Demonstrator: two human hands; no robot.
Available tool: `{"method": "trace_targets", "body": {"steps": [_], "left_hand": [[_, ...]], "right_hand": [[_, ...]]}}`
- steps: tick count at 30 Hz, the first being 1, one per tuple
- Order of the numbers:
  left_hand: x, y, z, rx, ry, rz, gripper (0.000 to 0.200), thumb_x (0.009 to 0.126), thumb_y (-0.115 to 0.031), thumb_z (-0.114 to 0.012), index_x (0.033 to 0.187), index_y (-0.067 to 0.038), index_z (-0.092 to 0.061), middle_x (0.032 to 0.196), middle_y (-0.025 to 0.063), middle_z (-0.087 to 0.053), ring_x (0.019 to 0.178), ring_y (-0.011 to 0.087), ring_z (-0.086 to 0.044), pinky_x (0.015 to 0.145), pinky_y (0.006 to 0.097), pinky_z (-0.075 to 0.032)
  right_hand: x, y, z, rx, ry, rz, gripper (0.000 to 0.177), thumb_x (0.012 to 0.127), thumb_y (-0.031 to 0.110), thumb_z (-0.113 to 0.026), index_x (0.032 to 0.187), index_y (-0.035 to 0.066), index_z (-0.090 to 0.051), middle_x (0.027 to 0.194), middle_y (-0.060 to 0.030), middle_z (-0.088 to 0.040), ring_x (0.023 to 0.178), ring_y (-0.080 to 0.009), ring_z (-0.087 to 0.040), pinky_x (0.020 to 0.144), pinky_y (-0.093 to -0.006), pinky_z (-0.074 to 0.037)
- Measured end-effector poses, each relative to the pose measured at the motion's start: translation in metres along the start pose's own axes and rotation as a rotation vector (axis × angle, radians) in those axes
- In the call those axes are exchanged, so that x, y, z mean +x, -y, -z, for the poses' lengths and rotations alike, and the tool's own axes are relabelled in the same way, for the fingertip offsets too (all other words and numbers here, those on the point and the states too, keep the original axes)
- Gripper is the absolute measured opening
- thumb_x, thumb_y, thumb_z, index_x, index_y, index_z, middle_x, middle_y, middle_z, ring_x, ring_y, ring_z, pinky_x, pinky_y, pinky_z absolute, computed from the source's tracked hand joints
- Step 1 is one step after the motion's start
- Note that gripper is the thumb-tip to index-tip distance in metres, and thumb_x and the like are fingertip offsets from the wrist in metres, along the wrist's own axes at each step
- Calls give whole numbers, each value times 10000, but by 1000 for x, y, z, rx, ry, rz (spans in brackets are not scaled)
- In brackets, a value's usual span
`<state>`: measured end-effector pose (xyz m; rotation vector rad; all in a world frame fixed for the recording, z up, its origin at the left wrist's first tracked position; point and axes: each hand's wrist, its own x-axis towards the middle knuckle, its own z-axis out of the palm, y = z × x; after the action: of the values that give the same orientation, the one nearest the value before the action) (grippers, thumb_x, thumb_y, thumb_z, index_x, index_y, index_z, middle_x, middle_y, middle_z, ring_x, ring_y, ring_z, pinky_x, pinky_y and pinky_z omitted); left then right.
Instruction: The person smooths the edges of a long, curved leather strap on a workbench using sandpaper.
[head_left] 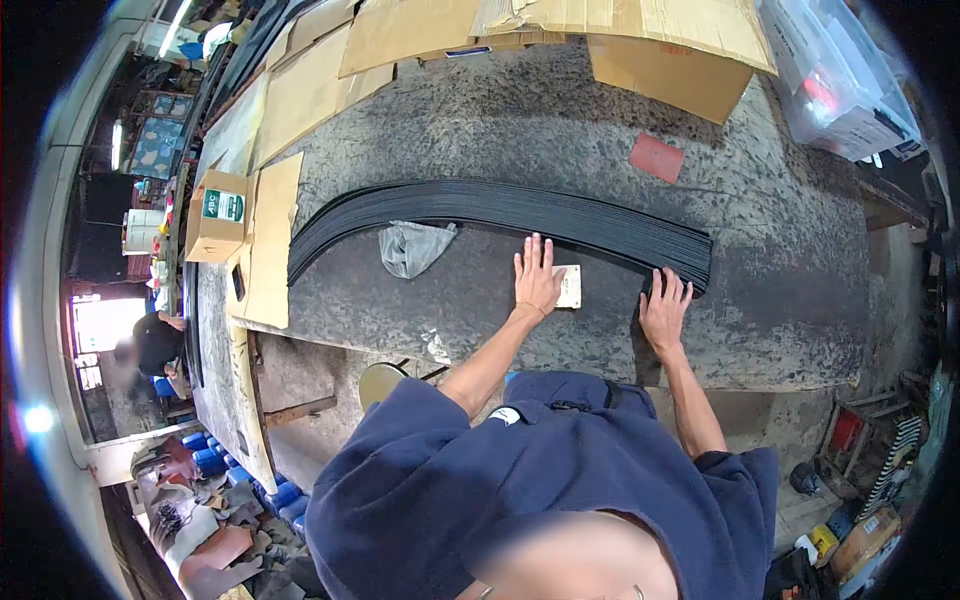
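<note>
A long curved stack of thin black strips [500, 205] lies across the worn grey workbench [780, 250]. My left hand [537, 277] rests flat with fingers spread, partly on a small pale block [570, 286], just below the stack's near edge. My right hand [666, 305] is open too, its fingertips touching the near edge of the stack close to its right end [690, 262]. Neither hand grips anything.
A crumpled grey plastic bag [413, 246] lies by the stack. Cardboard sheets and boxes [660, 45] crowd the far side, with a small box [217, 215] at left, a red patch [656, 158] and clear plastic bins [845, 85] at right. Another person [150, 340] stands far left.
</note>
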<state>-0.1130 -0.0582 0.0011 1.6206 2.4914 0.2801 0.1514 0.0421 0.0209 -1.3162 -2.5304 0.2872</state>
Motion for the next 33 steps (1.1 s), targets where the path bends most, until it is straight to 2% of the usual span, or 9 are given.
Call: {"method": "trace_targets", "body": {"steps": [1, 3, 6, 7, 11, 20, 23, 31, 33], "left_hand": [[0, -5, -2, -9, 10, -44, 746, 961, -383, -585, 1546, -19, -301, 1640, 206, -207, 1521, 382, -188, 1194, 582, -211], [3, -17, -6, -26, 22, -158, 732, 964, -358, -581, 1552, -29, -295, 1642, 194, -210, 1525, 360, -189, 1201, 573, -197], [3, -36, -9, -53, 46, -222, 719, 970, -343, -573, 1556, -36, -291, 1642, 193, -213, 1527, 346, -191, 1207, 564, -190], [5, -41, -9, -65, 57, -235, 712, 974, -336, -570, 1557, -40, -289, 1641, 192, -214, 1527, 341, -192, 1209, 561, -187], [3, -51, -5, -55, 75, -201, 706, 979, -338, -565, 1558, -43, -290, 1642, 189, -216, 1526, 343, -193, 1208, 560, -190], [-3, -46, -11, -35, 38, -134, 743, 968, -361, -572, 1566, -41, -267, 1646, 159, -220, 1530, 337, -183, 1202, 571, -199], [2, -37, -8, 33, 27, -108, 747, 974, -388, -545, 1569, -36, -258, 1650, 102, -234, 1532, 343, -161, 1195, 588, -210], [5, -7, -2, 62, -5, 15, 768, 953, -377, -577, 1559, -18, -270, 1645, 120, -245, 1522, 356, -197, 1188, 591, -223], [7, 3, 0, 58, -34, 42, 762, 953, -374, -578, 1555, -15, -278, 1642, 125, -249, 1522, 356, -197, 1190, 591, -220]], "right_hand": [[3, -1, -1, -4, -5, -2, 558, 881, 208, -673, 1373, 12, -499, 1427, -174, -469, 1343, -348, -424, 1140, -623, -250], [12, -3, -3, -19, -94, 44, 441, 868, 187, -684, 1270, 40, -574, 1241, -130, -553, 1174, -304, -510, 1074, -575, -331], [22, -3, -8, -35, -85, 64, 382, 871, 179, -682, 1230, 71, -605, 1143, -109, -573, 1107, -286, -530, 1019, -538, -363], [23, -2, -9, -27, -62, 56, 414, 874, 177, -679, 1274, 103, -603, 1135, -115, -563, 1107, -287, -526, 1007, -530, -366], [26, 14, -1, -2, -53, 74, 491, 887, 198, -678, 1360, 122, -572, 1202, -148, -545, 1134, -309, -513, 1009, -548, -356], [13, 17, -7, -6, -48, 89, 597, 871, 222, -703, 1419, 98, -501, 1312, -190, -501, 1183, -344, -489, 1035, -583, -327], [13, 16, -6, -7, -14, 80, 612, 869, 222, -705, 1424, 85, -486, 1322, -197, -496, 1192, -351, -482, 1046, -588, -318], [16, 25, -5, -10, 9, 35, 618, 871, 227, -698, 1424, 69, -471, 1336, -217, -494, 1201, -360, -478, 1055, -587, -312], [17, 26, -3, -21, 22, 15, 600, 868, 242, -712, 1405, 71, -505, 1324, -214, -494, 1215, -373, -465, 1057, -568, -320]]}}
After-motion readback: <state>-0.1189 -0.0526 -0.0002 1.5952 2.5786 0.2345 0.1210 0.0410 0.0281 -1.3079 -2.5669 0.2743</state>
